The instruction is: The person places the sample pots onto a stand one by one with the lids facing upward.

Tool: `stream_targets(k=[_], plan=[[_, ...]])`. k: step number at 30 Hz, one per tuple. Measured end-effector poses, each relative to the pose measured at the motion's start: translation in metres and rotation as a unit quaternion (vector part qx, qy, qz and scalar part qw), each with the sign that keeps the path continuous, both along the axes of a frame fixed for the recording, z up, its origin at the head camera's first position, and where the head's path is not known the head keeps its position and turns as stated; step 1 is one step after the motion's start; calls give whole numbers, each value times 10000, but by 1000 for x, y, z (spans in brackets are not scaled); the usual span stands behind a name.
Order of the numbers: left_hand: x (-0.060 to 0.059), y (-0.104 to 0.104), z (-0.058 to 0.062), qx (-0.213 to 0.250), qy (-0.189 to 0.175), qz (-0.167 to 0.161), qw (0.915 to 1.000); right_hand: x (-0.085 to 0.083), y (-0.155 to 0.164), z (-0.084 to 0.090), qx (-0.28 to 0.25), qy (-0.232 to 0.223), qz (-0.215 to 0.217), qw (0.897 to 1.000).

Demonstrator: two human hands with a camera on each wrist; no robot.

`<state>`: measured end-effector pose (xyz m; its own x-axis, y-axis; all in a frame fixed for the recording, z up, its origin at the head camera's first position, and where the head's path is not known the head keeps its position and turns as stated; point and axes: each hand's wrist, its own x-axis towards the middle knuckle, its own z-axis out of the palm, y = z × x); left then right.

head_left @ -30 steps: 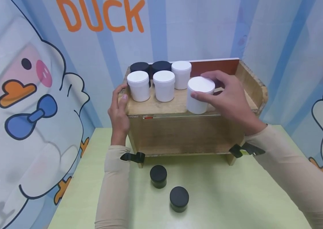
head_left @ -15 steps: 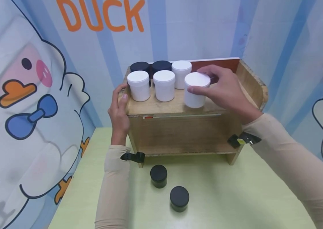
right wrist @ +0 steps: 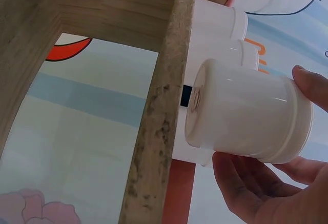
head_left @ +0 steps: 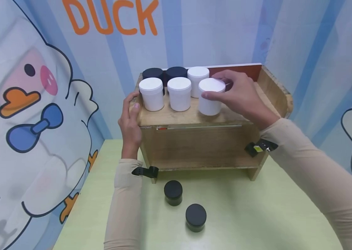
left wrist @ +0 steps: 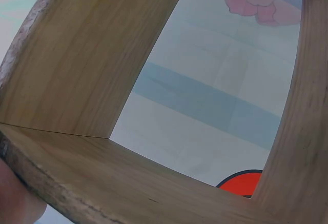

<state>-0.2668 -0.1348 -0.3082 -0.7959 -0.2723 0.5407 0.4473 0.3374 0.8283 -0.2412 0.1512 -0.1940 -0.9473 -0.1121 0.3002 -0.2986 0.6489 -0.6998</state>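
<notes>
My right hand (head_left: 238, 93) holds a lidded white jar (head_left: 211, 102) between thumb and fingers, over the front right part of the wooden shelf's (head_left: 194, 119) top board. In the right wrist view, the underside of this white jar (right wrist: 246, 111) shows beside the board's edge. My left hand (head_left: 130, 126) grips the shelf's left end, thumb in front. Two more white jars, a left one (head_left: 151, 95) and a middle one (head_left: 179, 95), stand in the front row. Behind them are two black-lidded jars (head_left: 176, 72) and another white jar (head_left: 198, 78).
Two black jars, a farther one (head_left: 173, 192) and a nearer one (head_left: 195, 217), stand on the pale green table (head_left: 241, 215) before the shelf. A raised side panel (head_left: 276, 88) bounds the top board on the right. A printed curtain (head_left: 223, 31) hangs behind.
My right hand has carried the white jar left and slightly back, closer to the middle jar of the front row. My left hand has stayed at the shelf's left end.
</notes>
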Motion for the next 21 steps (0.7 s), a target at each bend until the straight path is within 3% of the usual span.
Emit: stream_targets(k=[21], plan=[[0, 0, 0, -10, 3, 11, 10000, -11, -6, -4, 22, -189, -48, 9998]])
